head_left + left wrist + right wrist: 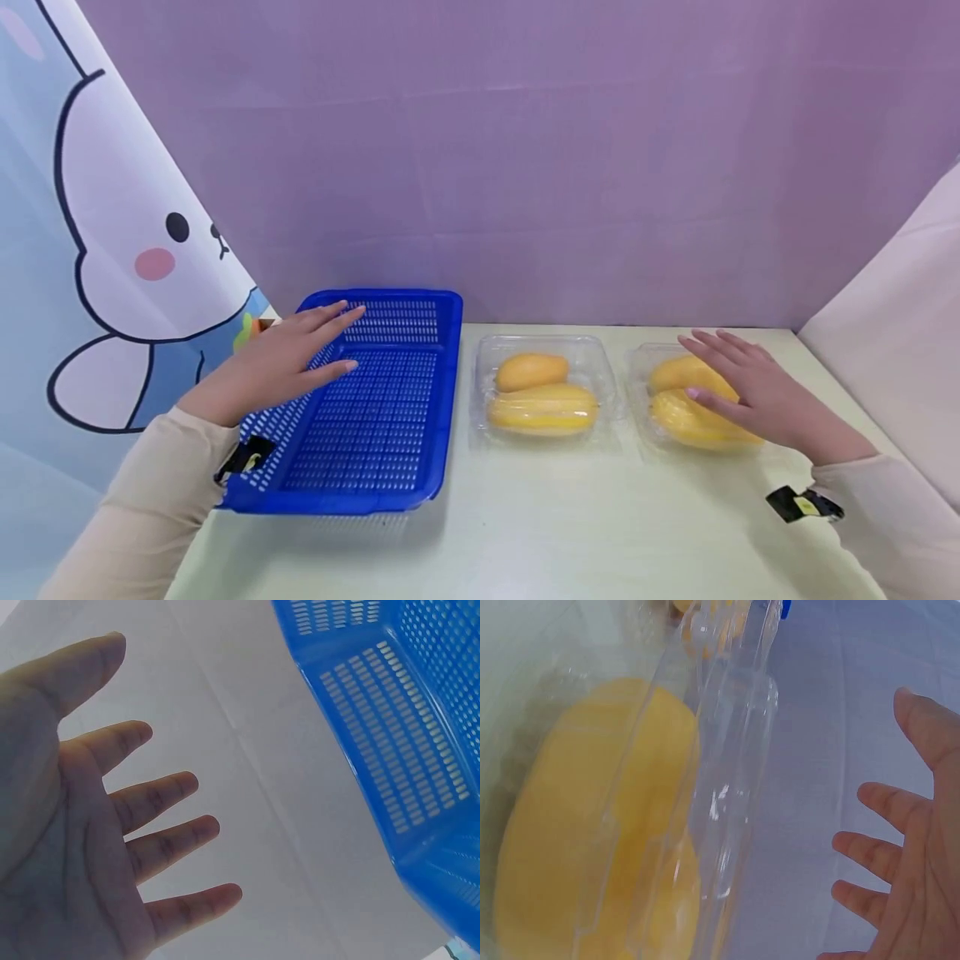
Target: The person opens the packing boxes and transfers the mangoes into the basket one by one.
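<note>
My left hand (281, 364) hovers over the left side of a blue plastic basket (448, 400), fingers straight and spread. In the left wrist view its palm (67, 825) shows nothing held, with the basket's slotted wall (397, 742) off to the right. Above the right-hand clear plastic box (639, 375) is my right hand (757, 392), its fingers extended and holding nothing. Yellow mango-like fruits (697, 417) lie inside that box, partly hidden by the hand. A second clear box (607, 367) in the middle holds two more such yellow fruits (543, 408).
All containers stand on a pale table (555, 517) against a purple cloth backdrop (525, 167). A cartoon-printed cloth (112, 250) hangs at the left, and a pale cloth (907, 333) closes off the right side.
</note>
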Motion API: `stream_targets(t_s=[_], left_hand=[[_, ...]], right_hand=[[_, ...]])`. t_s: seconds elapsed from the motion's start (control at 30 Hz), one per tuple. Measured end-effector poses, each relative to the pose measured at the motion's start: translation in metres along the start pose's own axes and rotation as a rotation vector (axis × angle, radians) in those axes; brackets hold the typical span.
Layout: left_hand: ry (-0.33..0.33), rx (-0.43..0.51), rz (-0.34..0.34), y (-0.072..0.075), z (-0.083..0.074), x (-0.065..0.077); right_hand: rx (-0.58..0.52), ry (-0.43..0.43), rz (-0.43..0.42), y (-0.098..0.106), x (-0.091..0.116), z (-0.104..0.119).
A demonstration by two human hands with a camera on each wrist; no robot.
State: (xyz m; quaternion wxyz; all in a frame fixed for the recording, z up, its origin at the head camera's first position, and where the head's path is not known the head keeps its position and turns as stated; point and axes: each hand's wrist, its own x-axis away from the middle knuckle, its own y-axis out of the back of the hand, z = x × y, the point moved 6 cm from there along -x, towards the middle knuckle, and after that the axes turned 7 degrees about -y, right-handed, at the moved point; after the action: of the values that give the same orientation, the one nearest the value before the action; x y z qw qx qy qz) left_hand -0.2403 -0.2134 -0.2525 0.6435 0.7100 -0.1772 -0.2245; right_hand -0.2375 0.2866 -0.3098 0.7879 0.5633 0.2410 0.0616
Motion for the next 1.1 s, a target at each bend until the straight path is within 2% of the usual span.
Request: stream_targets(t_s=[0.63,0.93,1.1], left_hand=[[-0.094,0.013,0.016,-0.011,-0.025,-0.028],[-0.150,-0.010,0.018,-0.015,-0.041,-0.043],[-0.169,-0.017,0.047,-0.016,-0.051,-0.051]], right_hand=[[0.048,0.129,-0.064,-0.013,0.000,0.041],[0.040,0.192,-0.064,-0.016,-0.001,0.059],[-0.001,0.188,-0.053,-0.019,-0.001,0.066]])
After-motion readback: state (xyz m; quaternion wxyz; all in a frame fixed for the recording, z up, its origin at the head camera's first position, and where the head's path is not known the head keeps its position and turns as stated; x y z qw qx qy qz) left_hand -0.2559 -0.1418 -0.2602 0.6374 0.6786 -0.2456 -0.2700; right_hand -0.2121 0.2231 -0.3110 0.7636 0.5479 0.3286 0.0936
